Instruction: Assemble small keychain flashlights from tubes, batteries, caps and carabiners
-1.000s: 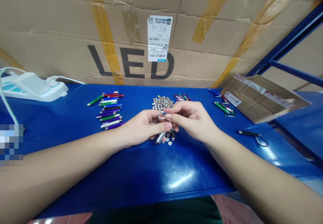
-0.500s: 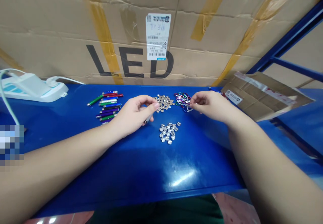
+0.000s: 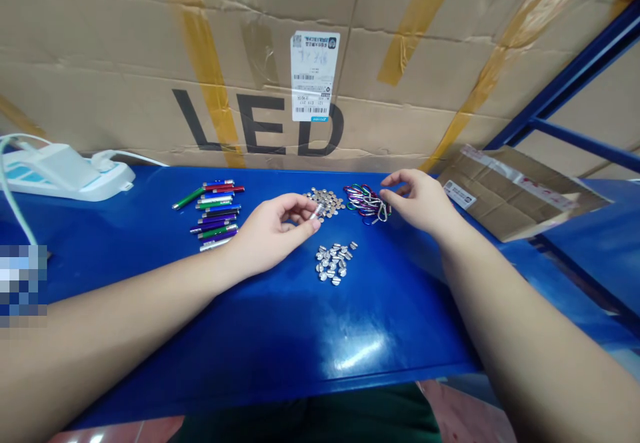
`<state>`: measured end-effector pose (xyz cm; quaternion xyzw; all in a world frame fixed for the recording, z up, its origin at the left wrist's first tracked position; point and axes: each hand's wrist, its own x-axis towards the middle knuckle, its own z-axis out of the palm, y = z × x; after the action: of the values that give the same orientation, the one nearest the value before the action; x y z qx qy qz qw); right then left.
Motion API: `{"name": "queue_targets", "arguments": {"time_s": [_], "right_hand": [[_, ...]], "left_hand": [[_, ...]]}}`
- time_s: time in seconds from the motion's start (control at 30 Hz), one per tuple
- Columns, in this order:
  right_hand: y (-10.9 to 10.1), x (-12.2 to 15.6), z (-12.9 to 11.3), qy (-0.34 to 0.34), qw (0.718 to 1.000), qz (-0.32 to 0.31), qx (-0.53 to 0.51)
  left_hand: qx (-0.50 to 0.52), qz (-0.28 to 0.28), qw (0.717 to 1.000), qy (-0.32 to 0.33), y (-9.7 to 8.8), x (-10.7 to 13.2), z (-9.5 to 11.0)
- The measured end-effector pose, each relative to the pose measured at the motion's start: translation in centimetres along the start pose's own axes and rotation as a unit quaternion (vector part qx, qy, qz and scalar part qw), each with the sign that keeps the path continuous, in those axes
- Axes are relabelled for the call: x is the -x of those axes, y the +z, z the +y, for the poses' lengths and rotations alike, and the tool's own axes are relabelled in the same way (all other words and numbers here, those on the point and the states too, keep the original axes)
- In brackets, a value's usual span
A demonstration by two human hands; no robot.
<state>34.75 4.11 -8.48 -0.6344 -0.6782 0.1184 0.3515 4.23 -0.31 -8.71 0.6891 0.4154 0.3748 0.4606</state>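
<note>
My left hand (image 3: 283,230) is closed, pinching a small silver tube (image 3: 317,212) between thumb and fingers; most of the tube is hidden in the hand. Just behind the fingertips lies a pile of small round button cells (image 3: 330,202). At the right edge of a heap of coloured and silver carabiners (image 3: 367,203) is my right hand (image 3: 413,200), its thumb and fingers apart with nothing seen between them. Short silver caps (image 3: 336,263) with slots or ridges are spread in front of the button cells.
Several coloured pen-like tubes (image 3: 217,214) lie in a column left of my left hand on the blue table (image 3: 280,336). A white power strip (image 3: 75,175) stands at far left. A cardboard box (image 3: 510,193) sits at right, and a large LED carton (image 3: 210,50) walls the back.
My right hand has drawn back slightly from the carabiners and its fingers have parted. My left hand has turned, so the silver tube's end now points up and right.
</note>
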Motion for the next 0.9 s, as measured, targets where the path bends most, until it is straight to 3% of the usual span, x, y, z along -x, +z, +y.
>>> {"name": "queue_targets", "arguments": {"time_s": [0.07, 0.13, 0.2, 0.3, 0.5, 0.67, 0.77, 0.9], "right_hand": [[0.3, 0.8, -1.3, -0.044, 0.995, -0.022, -0.086], [0.8, 1.9, -3.2, -0.073, 0.972, -0.099, -0.202], [1.6, 3.2, -5.1, -0.092, 0.937, -0.202, -0.271], [2.6, 4.7, -6.9, -0.081, 0.901, -0.281, -0.320], [3.1, 4.7, -6.6, 0.011, 0.876, -0.275, -0.397], [2.5, 4.3, -6.3, 0.092, 0.807, -0.309, -0.496], [2.2, 4.4, -6.4, 0.089, 0.786, -0.316, -0.525], [2.2, 4.6, -6.6, 0.054, 0.794, -0.303, -0.524]], "left_hand": [[-0.011, -0.017, 1.000, 0.002, 0.1, 0.1, 0.0], [-0.032, -0.032, 0.999, 0.022, 0.2, 0.3, 0.0], [-0.075, -0.032, 0.994, 0.072, 0.2, 0.4, 0.0], [-0.157, -0.018, 0.975, 0.153, 0.0, 0.5, -0.1], [-0.225, -0.004, 0.950, 0.216, -0.4, 0.5, 0.0], [-0.257, 0.018, 0.929, 0.265, -0.7, 0.7, 0.2], [-0.274, 0.017, 0.924, 0.267, -0.9, 0.7, 0.3], [-0.277, -0.015, 0.923, 0.268, -1.1, 0.6, 0.5]]}}
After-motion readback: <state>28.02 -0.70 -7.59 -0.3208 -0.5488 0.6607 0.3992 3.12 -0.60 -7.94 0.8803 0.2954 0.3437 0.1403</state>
